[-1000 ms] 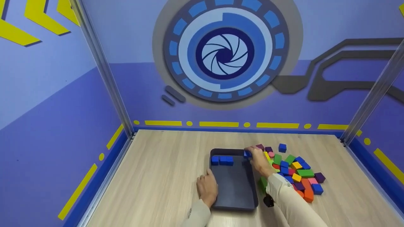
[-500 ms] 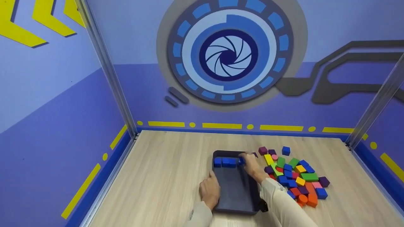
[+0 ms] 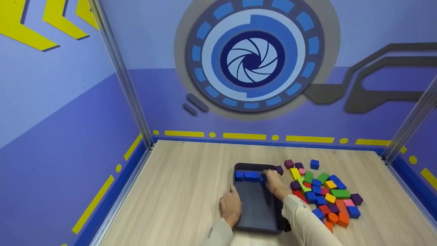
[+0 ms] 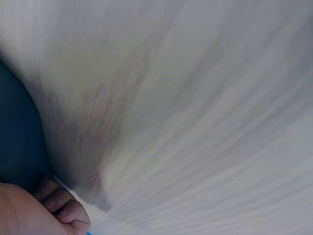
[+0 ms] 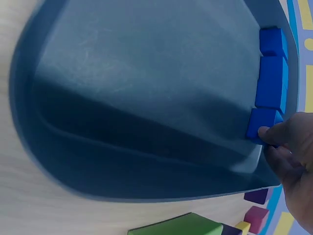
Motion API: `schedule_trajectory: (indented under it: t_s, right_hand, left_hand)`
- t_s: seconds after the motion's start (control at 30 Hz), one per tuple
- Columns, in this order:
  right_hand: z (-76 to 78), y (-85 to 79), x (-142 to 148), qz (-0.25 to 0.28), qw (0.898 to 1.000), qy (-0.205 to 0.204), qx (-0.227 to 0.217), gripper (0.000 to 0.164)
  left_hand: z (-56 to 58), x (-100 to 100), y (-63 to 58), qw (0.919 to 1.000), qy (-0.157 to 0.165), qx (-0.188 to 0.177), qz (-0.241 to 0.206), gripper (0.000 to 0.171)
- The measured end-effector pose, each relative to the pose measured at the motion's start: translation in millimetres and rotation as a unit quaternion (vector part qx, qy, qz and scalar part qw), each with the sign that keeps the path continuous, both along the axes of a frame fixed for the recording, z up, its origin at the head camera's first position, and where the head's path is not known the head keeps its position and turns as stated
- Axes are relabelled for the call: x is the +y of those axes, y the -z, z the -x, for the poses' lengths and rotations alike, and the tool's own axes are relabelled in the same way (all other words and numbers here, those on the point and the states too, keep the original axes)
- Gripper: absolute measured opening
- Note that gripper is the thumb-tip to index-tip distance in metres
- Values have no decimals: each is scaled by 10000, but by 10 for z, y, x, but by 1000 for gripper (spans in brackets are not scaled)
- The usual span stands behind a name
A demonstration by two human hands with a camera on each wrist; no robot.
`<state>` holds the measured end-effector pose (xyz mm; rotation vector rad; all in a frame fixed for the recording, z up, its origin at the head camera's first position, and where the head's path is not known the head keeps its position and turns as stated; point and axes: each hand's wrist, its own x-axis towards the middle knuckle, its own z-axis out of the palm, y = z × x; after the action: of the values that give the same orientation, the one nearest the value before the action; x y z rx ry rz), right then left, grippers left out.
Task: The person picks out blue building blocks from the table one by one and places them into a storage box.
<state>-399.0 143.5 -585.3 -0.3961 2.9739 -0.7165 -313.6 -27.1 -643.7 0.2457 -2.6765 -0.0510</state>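
A dark grey tray (image 3: 256, 208) lies on the table. My left hand (image 3: 230, 206) holds its left side; in the left wrist view that hand's curled fingers (image 4: 61, 203) are against the tray's outer wall (image 4: 19, 127). Inside the tray at its far end stands a row of blue blocks (image 3: 252, 176). With thumb and fingers my right hand (image 3: 276, 183) pinches a blue block (image 5: 259, 123) at the row's right end, near the tray's right wall. In the right wrist view it sits against the neighbouring blue block (image 5: 270, 83), or very close to it.
To the tray's right, a loose pile of coloured blocks (image 3: 340, 194) spreads over the table, in several colours. A lone blue block (image 3: 314, 164) lies at its far side. Printed panels (image 3: 170, 102) wall the table's back and sides, with metal posts (image 3: 133, 99) at the corners.
From the tray's far right corner, my right hand has brought the blue block down and leftward, up to the row. My left hand stays on the tray's side. The head view has shifted slightly left.
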Motion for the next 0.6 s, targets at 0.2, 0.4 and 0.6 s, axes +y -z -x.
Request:
schedule_trajectory:
  t_s: [0.2, 0.4, 0.6]
  right_hand:
    - [62, -20, 111, 338, 9972, -160, 652, 28]
    - [185, -92, 478, 318, 9870, 200, 1561, 17]
    - [267, -30, 1092, -441, 9859, 732, 1441, 38]
  left_hand:
    - [32, 3, 25, 9999, 68, -74, -93, 40]
    - [31, -11, 8, 10000, -19, -35, 19, 38]
    - [68, -16, 2, 9998, -25, -163, 97, 42]
